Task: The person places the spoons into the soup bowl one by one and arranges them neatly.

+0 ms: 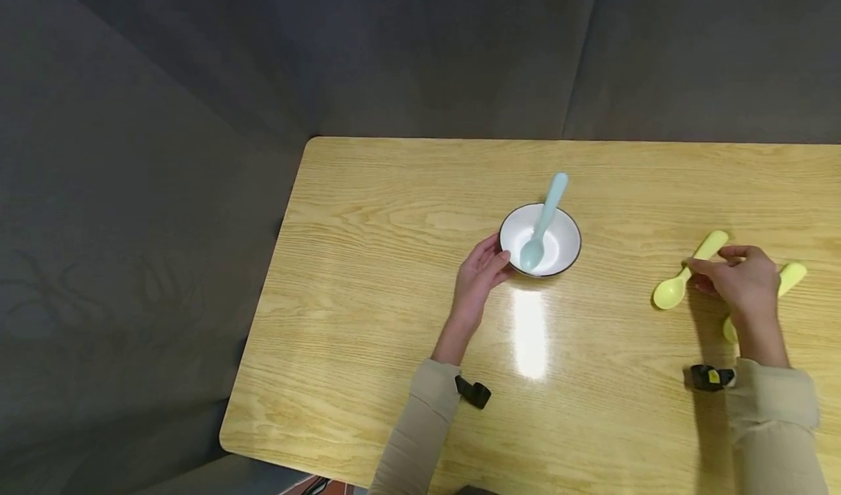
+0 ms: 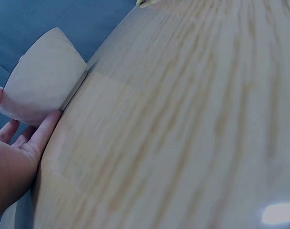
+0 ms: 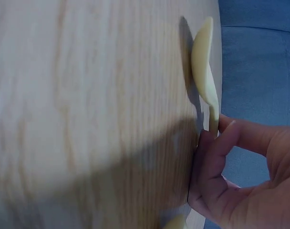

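A white bowl with a dark rim stands on the table, and a light blue spoon leans inside it, its handle sticking out past the far rim. My left hand grips the bowl's near left side, thumb at the rim and fingers along the outer wall; the left wrist view shows those fingers low on the bowl. Far to the right, my right hand pinches the handle of a yellow spoon. The right wrist view shows that spoon's bowl end just off the wood, above its shadow.
A second yellow spoon lies on the table, partly hidden under my right hand and wrist. The wooden table has its left edge in view. Dark grey cloth hangs behind it and on the left.
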A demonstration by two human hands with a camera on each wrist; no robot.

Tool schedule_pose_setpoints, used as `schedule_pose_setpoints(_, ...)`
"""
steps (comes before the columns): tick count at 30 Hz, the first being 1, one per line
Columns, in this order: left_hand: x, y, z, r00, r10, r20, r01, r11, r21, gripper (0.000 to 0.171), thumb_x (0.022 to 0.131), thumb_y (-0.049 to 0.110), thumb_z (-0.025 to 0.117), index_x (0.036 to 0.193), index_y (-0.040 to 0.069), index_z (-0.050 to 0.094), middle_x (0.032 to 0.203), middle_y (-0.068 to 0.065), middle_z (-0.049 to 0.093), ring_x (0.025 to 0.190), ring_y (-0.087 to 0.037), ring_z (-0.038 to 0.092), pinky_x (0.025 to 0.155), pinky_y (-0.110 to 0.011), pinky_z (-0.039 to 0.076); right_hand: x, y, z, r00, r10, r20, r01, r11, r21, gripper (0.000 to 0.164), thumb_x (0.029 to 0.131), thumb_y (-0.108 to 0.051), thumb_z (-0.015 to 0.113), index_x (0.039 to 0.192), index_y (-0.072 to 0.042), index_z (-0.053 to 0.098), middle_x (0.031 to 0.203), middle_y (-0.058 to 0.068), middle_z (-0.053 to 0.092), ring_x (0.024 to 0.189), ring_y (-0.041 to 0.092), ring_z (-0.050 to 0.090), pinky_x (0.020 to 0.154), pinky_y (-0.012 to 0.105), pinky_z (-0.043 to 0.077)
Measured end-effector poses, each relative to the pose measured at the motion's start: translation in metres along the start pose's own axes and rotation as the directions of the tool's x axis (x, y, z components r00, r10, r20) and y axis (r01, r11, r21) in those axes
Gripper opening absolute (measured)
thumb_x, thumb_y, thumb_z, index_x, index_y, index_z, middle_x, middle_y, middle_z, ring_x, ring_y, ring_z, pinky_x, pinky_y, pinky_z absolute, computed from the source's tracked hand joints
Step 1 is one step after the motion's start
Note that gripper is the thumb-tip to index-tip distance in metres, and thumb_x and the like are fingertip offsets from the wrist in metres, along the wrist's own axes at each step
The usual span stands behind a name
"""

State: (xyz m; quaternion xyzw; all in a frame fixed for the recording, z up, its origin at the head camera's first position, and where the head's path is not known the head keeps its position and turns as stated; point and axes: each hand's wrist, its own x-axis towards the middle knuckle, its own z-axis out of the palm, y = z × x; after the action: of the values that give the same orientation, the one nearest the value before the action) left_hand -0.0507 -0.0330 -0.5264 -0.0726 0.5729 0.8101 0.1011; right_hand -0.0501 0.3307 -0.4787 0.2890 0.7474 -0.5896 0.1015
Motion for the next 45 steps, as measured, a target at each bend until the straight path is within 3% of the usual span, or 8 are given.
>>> schedule_pose_setpoints(5,-0.0006,0.0003,0.0004,1.0,0.003,0.001,-0.003,1.0,-0.004,0.045,0.101,0.012,0.066,0.145,0.005,0.058,0.144,-0.012,0.06,0.127,-0.027,0.062,0.098,-0.036,0.059,0.0021,0.0003,-0.0021,1.0,-0.03,-0.007,0.028,0.987,-0.16,0.028,0.094,-0.006,0.07,0.109,-0.001,0.047,0.062,-0.02,0.057,0.051,-0.002,0.063,0.051,0.015,0.057)
schedule_pose_setpoints(11,0.0,0.0009,0.001,1.0,0.01,0.009,-0.01,1.0,-0.002,0.045,0.101,0.012,0.066,0.145,0.005,0.057,0.144,-0.011,0.06,0.127,-0.026,0.062,0.098,-0.036,0.059,0.0047,0.0001,-0.0068,1.0,-0.023,0.019,0.027,0.973,-0.229,0.03,0.096,-0.013,0.072,0.11,0.004,0.052,0.06,-0.019,0.06,0.053,-0.003,0.062,0.051,0.016,0.055)
schedule_pose_setpoints(16,0.0,0.0011,0.0007,1.0,0.009,0.001,-0.009,1.0,0.002,0.046,0.101,0.013,0.066,0.145,0.004,0.057,0.144,-0.012,0.06,0.127,-0.027,0.062,0.098,-0.037,0.059,0.0039,-0.0015,-0.0071,1.0,-0.003,0.03,0.011,0.965,-0.262,0.021,0.095,-0.014,0.073,0.102,-0.002,0.057,0.061,-0.019,0.059,0.054,-0.003,0.059,0.051,0.015,0.054)
schedule_pose_setpoints(19,-0.0013,0.0008,0.0002,1.0,0.002,-0.007,-0.002,1.0,0.001,0.045,0.101,0.011,0.066,0.145,0.004,0.057,0.144,-0.012,0.06,0.127,-0.027,0.062,0.098,-0.037,0.059,0.0039,-0.0003,-0.0071,0.999,0.008,0.039,0.001,0.972,-0.237,0.015,0.093,-0.012,0.074,0.091,-0.008,0.06,0.062,-0.018,0.059,0.055,-0.002,0.058,0.051,0.015,0.053)
schedule_pose_setpoints(23,-0.0021,0.0013,0.0012,1.0,0.004,-0.017,-0.004,1.0,0.0,0.044,0.101,0.01,0.066,0.144,0.004,0.058,0.143,-0.012,0.06,0.126,-0.027,0.062,0.098,-0.038,0.059,0.0053,0.0015,-0.0073,0.999,0.012,0.051,-0.001,0.977,-0.213,0.019,0.093,-0.011,0.075,0.08,-0.016,0.062,0.063,-0.017,0.06,0.055,-0.001,0.058,0.051,0.015,0.053)
schedule_pose_setpoints(34,-0.002,0.0002,0.004,1.0,-0.006,-0.022,0.006,1.0,0.006,0.047,0.101,0.013,0.066,0.146,0.005,0.057,0.145,-0.012,0.059,0.127,-0.025,0.062,0.099,-0.037,0.059,0.0045,0.0054,-0.0091,0.993,0.039,0.113,-0.017,0.982,-0.189,0.026,0.095,-0.014,0.075,0.074,-0.026,0.065,0.063,-0.015,0.063,0.056,0.002,0.06,0.052,0.017,0.053)
schedule_pose_setpoints(40,0.0002,0.0,0.0031,1.0,0.015,-0.019,-0.015,1.0,0.009,0.047,0.101,0.013,0.067,0.146,0.004,0.057,0.145,-0.013,0.059,0.128,-0.025,0.062,0.098,-0.036,0.059,0.0024,0.0037,-0.0047,0.98,0.06,0.191,-0.046,0.996,-0.074,0.024,0.095,-0.01,0.075,0.078,-0.022,0.064,0.064,-0.011,0.069,0.057,0.003,0.068,0.053,0.017,0.056)
schedule_pose_setpoints(45,0.0001,0.0006,0.0051,0.999,0.0,-0.032,-0.001,1.0,-0.01,0.046,0.1,0.011,0.067,0.145,0.004,0.058,0.143,-0.012,0.06,0.126,-0.026,0.063,0.097,-0.035,0.06,-0.0017,0.005,-0.0031,0.98,0.04,0.195,-0.025,0.997,-0.078,0.02,0.095,-0.01,0.075,0.081,-0.018,0.064,0.064,-0.01,0.069,0.058,0.003,0.067,0.052,0.016,0.055)
